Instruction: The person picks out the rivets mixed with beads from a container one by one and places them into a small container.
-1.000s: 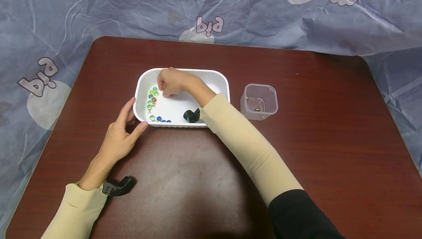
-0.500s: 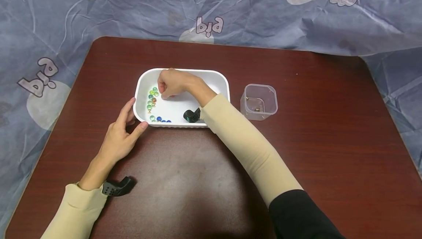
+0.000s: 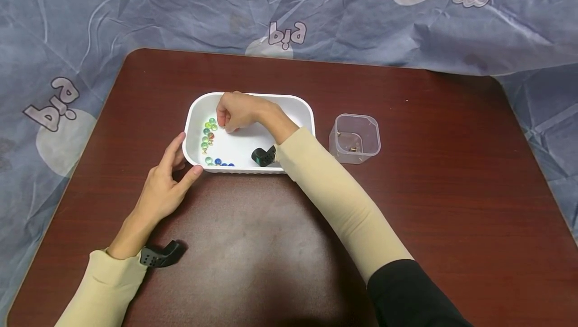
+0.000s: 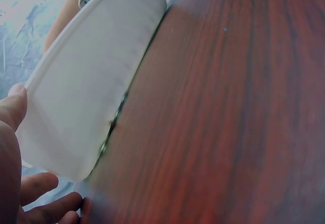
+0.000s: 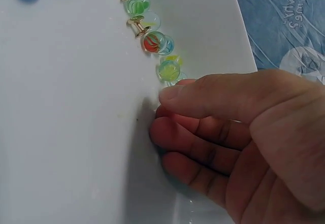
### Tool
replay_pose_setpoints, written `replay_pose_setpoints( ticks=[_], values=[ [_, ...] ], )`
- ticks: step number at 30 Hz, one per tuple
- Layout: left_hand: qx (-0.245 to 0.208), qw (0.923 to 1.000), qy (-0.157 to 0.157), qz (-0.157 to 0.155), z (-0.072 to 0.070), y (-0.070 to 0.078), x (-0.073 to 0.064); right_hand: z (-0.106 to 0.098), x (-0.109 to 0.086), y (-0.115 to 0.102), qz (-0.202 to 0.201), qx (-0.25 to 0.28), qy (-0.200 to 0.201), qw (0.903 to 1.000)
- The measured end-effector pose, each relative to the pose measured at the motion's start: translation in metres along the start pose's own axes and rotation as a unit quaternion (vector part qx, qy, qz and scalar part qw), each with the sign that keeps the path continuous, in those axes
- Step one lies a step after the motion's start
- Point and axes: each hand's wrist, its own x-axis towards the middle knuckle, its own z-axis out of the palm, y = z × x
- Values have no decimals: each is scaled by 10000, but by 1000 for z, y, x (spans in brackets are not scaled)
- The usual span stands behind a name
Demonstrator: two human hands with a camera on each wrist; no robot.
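A white tray [image 3: 244, 162] holds glass marbles [image 5: 169, 70] in green, yellow, red and blue, with gold push pins [image 5: 138, 26] among them. Inside it, my right hand [image 3: 239, 111] reaches down beside the line of marbles. In the right wrist view its fingers are curled and the thumb tip lies close to the index finger, by a green-yellow marble. Whether something sits between the fingertips is hidden. My left hand [image 3: 164, 189] touches the tray's near left corner, the thumb at the front rim and fairly straight fingers along the left end.
To the right of the tray stands a clear plastic box [image 3: 354, 139] with a few small gold pieces at its bottom. Both are on a dark red wooden table [image 3: 429, 181]. A blue-grey printed cloth [image 3: 338, 21] hangs behind the table.
Almost nothing moves. The right hand shifts only slightly, its fingertips staying beside the marbles. The left hand keeps its place at the tray corner.
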Motion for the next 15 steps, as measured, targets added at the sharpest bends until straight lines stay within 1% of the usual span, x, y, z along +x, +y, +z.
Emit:
replay_pose_setpoints(
  ticks=[5,9,15],
  values=[
    [-2,10000,12,3,0,0,0,-1,0,1,-54,116,-25,9999],
    [-12,10000,0,12,1,1,1,-5,-1,1,-265,365,-35,9990],
    [45,10000,10,24,0,0,0,-11,-3,-3,-646,801,-32,9947]
  ],
)
